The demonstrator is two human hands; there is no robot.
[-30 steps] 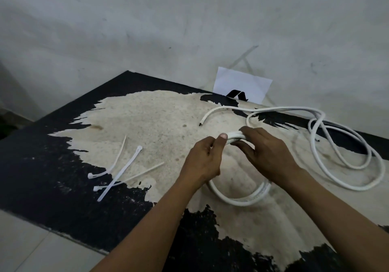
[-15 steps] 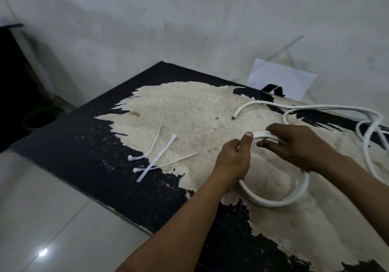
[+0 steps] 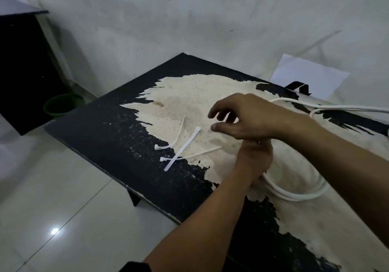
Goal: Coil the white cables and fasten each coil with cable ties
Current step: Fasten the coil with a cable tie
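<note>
From where I stand, much of the cable (image 3: 294,196) is hidden. Only the lower curve of its coil shows, lying on the table (image 3: 117,124) in a double arc to the right of the left wrist. The top of the coil disappears under the two crossed arms. The loose length runs along the far side of the table and is cut off at the right edge of view, and its near end slips behind the right hand (image 3: 248,120). The left hand (image 3: 254,158) sits low on the table with its fingers covered by the right wrist lying over it. It looks clenched around the top of the coil, though the grasp itself can't be seen. The right hand reaches across over the left, palm down and raised off the table, with thumb and fingers loosely bent and spread, holding nothing. Its fingertips point toward the cable ties (image 3: 182,148) but are not touching them. Three ties lie to the left of both hands, where the worn pale patch meets the black surface, and two of them cross. A white sheet of paper (image 3: 305,76) leans on the wall behind the table. A green bucket (image 3: 63,105) stands on the floor to the left, partly in shadow.
</note>
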